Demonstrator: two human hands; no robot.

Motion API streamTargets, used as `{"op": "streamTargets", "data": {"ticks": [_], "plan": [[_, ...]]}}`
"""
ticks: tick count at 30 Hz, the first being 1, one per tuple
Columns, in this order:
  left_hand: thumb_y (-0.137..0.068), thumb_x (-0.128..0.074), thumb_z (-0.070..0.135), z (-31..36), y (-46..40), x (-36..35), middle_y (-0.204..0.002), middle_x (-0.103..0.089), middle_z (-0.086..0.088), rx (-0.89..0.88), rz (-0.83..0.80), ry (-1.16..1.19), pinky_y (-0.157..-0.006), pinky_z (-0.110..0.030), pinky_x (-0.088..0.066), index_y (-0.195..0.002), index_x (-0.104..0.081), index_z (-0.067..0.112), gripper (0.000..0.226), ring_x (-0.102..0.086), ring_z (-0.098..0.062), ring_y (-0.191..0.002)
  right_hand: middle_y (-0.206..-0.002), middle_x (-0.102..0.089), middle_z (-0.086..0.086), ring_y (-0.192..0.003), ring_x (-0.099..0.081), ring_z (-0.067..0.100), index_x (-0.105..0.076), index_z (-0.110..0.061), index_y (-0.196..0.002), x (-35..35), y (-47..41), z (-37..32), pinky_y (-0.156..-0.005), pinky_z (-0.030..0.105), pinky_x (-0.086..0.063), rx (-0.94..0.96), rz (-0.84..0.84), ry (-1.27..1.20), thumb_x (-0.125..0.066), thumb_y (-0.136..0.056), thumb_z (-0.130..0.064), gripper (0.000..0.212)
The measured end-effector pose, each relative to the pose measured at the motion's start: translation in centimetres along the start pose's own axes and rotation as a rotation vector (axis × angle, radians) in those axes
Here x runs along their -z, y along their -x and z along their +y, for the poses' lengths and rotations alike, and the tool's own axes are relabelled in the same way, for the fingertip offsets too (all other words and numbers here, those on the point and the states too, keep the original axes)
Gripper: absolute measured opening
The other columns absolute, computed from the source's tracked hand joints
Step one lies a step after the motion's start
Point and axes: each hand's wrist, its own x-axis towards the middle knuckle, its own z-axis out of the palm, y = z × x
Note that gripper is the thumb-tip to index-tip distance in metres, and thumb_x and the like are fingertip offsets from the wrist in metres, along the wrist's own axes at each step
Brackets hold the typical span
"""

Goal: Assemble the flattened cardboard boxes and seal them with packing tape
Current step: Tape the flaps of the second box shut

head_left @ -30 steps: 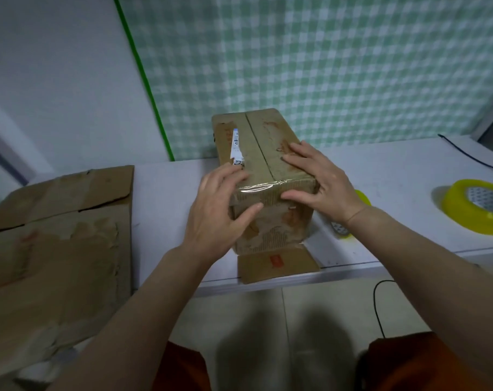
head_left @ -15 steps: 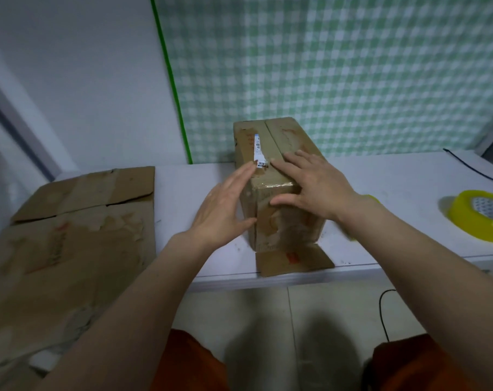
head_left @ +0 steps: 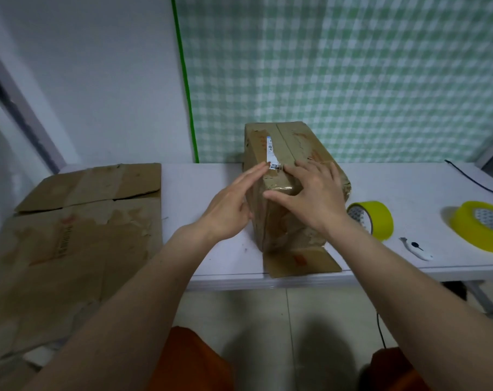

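Note:
An assembled brown cardboard box [head_left: 290,148] stands on the white table [head_left: 409,193], with clear tape over its near top edge and one flap lying flat at its front. My left hand [head_left: 231,204] lies with straight fingers against the box's left side, fingertips at the top edge. My right hand [head_left: 310,193] presses flat on the near top of the box, thumb down the front face. A flattened cardboard box [head_left: 70,235] lies at the left and hangs over the table's edge. A yellow tape roll [head_left: 378,218] stands just right of the box.
A second yellow tape roll [head_left: 482,227] lies at the far right. A small white cutter [head_left: 416,248] rests between the rolls near the front edge. A black cable [head_left: 476,179] runs along the back right. A green checked cloth hangs behind the table.
My left hand has slid off the box's front corner to its left side and straightened. My right hand has shifted left along the top. The view moved back, uncovering the near tape roll and cutter.

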Motion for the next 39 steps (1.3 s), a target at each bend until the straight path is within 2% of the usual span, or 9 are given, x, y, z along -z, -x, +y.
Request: {"op": "streamTargets", "data": {"ticks": [3,7,11,13,19,26,32,36,39], "plan": [[-0.077,-0.043,-0.02,-0.2,0.0,-0.3,-0.137,-0.01,0.048,-0.011,0.019,0.018,-0.071,-0.015,-0.048,-0.15,-0.028,0.035,0.092,-0.056,0.012,-0.081,-0.142,-0.046,0.001,-0.138,-0.029,0.022,-0.05,-0.024,-0.134,-1.6,0.7,-1.2,-0.116,0.042,0.002,-0.055,0.13,0.058,-0.057,-0.075,-0.066,0.073],[-0.076,-0.036,-0.023,-0.7,-0.2,-0.6,-0.142,-0.015,0.041,-0.073,0.05,0.074,-0.084,-0.02,-0.051,-0.149,-0.031,0.03,0.091,-0.061,-0.005,-0.102,-0.125,-0.056,0.012,-0.124,-0.044,0.031,-0.058,-0.012,-0.122,-3.3,1.0,-2.1,-0.115,0.047,-0.008,-0.08,0.269,0.086,-0.064,-0.067,-0.059,0.073],[-0.075,-0.032,-0.025,-0.8,-0.2,-0.4,-0.15,-0.022,0.025,-0.129,0.065,0.103,-0.104,-0.013,-0.038,-0.149,-0.033,0.023,0.088,-0.036,-0.007,-0.138,-0.128,-0.055,0.01,-0.126,-0.044,0.029,-0.058,-0.015,-0.126,-3.2,1.0,-1.7,-0.114,0.041,-0.002,-0.059,0.284,0.069,-0.037,-0.068,-0.081,0.091],[-0.073,-0.032,-0.025,-0.8,-0.3,-0.6,-0.151,-0.024,0.02,-0.132,0.075,0.129,-0.106,-0.014,-0.037,-0.148,-0.034,0.022,0.089,-0.037,-0.01,-0.139,-0.128,-0.056,0.009,-0.127,-0.043,0.027,-0.06,-0.016,-0.124,-3.3,0.8,-1.9,-0.115,0.041,-0.003,-0.096,0.294,0.041,-0.03,-0.075,-0.078,0.085],[-0.069,-0.031,-0.025,-0.8,-0.2,-0.9,-0.154,-0.024,0.017,-0.105,0.086,0.138,-0.111,-0.02,-0.033,-0.149,-0.033,0.021,0.092,-0.03,-0.005,-0.141,-0.105,-0.064,0.014,-0.107,-0.053,0.033,-0.066,-0.01,-0.103,-4.2,0.3,-3.0,-0.109,0.048,-0.02,-0.15,0.39,0.056,-0.047,-0.071,-0.056,0.059],[-0.079,-0.037,-0.005,-0.6,-0.2,-1.1,-0.152,-0.034,0.016,-0.048,0.143,0.133,-0.114,-0.026,-0.031,-0.145,-0.041,0.027,0.073,-0.033,-0.001,-0.138,-0.122,-0.06,0.013,-0.112,-0.054,0.032,-0.061,-0.013,-0.12,-3.7,1.3,-0.5,-0.099,0.041,-0.025,0.055,0.305,0.105,-0.04,-0.079,-0.071,0.073],[-0.095,-0.039,0.028,4.3,-3.8,-3.1,-0.107,-0.065,-0.003,0.077,0.48,-0.014,-0.09,-0.032,-0.043,-0.102,-0.067,0.01,0.034,-0.055,-0.019,-0.104,-0.116,-0.068,0.009,-0.103,-0.062,0.027,-0.07,-0.011,-0.111,-3.3,0.9,0.8,-0.091,0.038,-0.035,0.152,0.431,-0.028,-0.032,-0.099,-0.03,0.044],[-0.099,-0.025,0.03,4.1,-5.0,-5.5,-0.124,-0.065,-0.01,0.015,0.491,-0.052,-0.11,-0.04,-0.036,-0.116,-0.067,0.002,0.053,-0.049,-0.025,-0.127,-0.097,-0.071,0.008,-0.084,-0.061,0.03,-0.071,-0.007,-0.097,-2.7,-0.5,3.8,-0.076,0.038,-0.037,0.328,0.486,0.02,-0.038,-0.098,-0.022,0.036],[-0.098,-0.022,0.028,3.2,-5.0,-5.7,-0.125,-0.065,-0.01,-0.039,0.494,-0.127,-0.11,-0.049,-0.035,-0.12,-0.066,0.003,0.055,-0.049,-0.028,-0.129,-0.104,-0.071,0.01,-0.094,-0.062,0.032,-0.072,-0.006,-0.095,-1.7,-2.0,6.7,-0.084,0.037,-0.038,0.147,0.499,-0.101,-0.035,-0.095,-0.019,0.039]]}}
